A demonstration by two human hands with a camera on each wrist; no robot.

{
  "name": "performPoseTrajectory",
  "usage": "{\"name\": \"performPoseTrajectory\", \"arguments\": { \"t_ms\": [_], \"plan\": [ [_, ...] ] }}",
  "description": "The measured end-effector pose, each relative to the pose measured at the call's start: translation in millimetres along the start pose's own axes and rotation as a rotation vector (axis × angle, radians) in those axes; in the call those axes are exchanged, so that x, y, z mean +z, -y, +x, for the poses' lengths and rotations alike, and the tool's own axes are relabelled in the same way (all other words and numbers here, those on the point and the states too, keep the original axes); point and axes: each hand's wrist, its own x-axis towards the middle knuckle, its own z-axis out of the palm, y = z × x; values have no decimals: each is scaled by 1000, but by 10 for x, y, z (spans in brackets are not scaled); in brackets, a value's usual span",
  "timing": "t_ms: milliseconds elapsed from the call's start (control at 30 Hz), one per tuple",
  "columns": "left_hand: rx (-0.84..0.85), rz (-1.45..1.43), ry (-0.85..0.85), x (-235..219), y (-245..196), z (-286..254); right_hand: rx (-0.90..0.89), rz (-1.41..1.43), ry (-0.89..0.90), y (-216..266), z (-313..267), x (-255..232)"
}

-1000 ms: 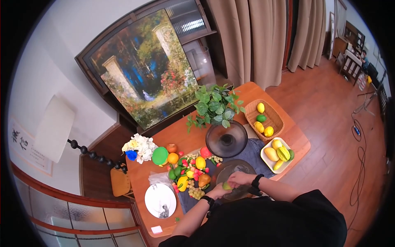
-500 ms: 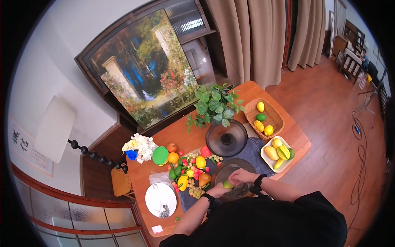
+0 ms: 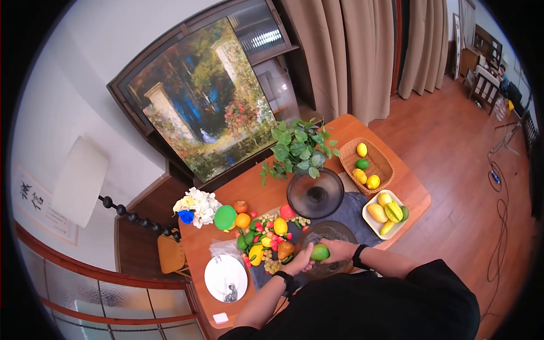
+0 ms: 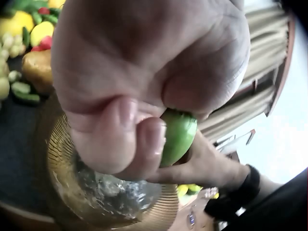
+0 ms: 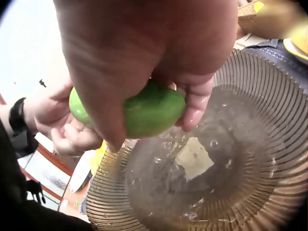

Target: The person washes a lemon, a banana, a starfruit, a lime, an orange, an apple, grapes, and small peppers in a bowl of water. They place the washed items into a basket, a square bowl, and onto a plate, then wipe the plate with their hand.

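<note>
Both hands meet over a ribbed glass bowl (image 5: pixel 269 101) that holds water. A smooth green mango (image 3: pixel 321 253) lies between them, above the water. My right hand (image 3: pixel 339 250) grips it from above, thumb on one side and fingers on the other, in the right wrist view. At the mango's other end my left hand (image 3: pixel 301 260) holds on with curled fingers, which hide part of the fruit in the left wrist view. The fingertips look wet. A pale, ragged-edged flat piece (image 5: pixel 195 159) shows in the bowl.
Mixed fruit and vegetables, among them a brown pear (image 3: pixel 286 249), crowd the left of the bowl. A white plate (image 3: pixel 215 280) lies farther left. On the right stand a cream tray (image 3: pixel 374 224) of fruit and a wicker basket (image 3: pixel 382 156). Behind is a dark glass dish (image 3: pixel 297 198).
The green mango has come up from low in the bowl and now shows plainly between the hands. Both hands have risen with it. The head view has shifted slightly.
</note>
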Motion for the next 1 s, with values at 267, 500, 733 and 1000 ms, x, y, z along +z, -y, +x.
{"name": "performPoseTrajectory", "arguments": {
  "t_ms": [267,500,733,1000],
  "plan": [
    [-45,-266,-142,-232,94,195,35,-105,-64,183,49,-13],
    [-125,-284,-86,-160,184,289,77,-67,-11,122,-91,-63],
    [3,-401,13,-204,224,362,80,-3,-99,104,-155,-117],
    [3,-157,-204,-152,128,160,289,281,-261,-626,33,-575]
  ]
}}
